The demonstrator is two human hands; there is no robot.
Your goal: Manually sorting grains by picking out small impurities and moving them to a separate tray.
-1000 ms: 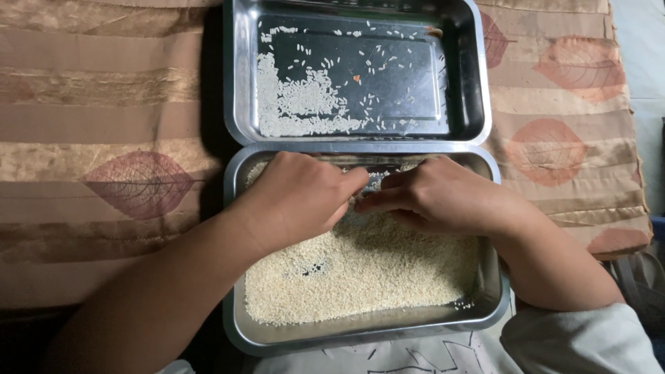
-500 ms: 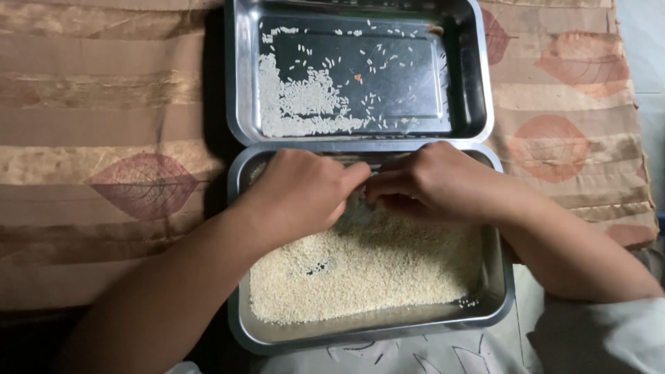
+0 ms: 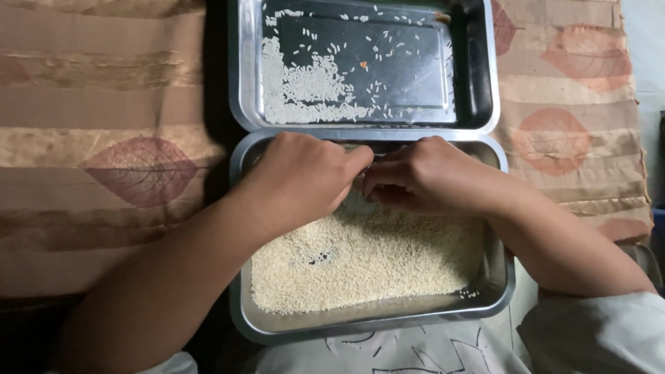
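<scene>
Rice (image 3: 367,260) in near tray (image 3: 374,322), under both hands: left hand (image 3: 301,176) & right hand (image 3: 422,173) curled, grip unclear.

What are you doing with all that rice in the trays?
A person has both hands in the near metal tray, which is full of rice. The left hand and right hand meet at its far edge, fingers curled over the grains. The far metal tray holds only a small patch of rice.

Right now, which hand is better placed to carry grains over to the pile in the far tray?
Probably the left hand: it sits directly below the rice pile in the far tray.
</scene>
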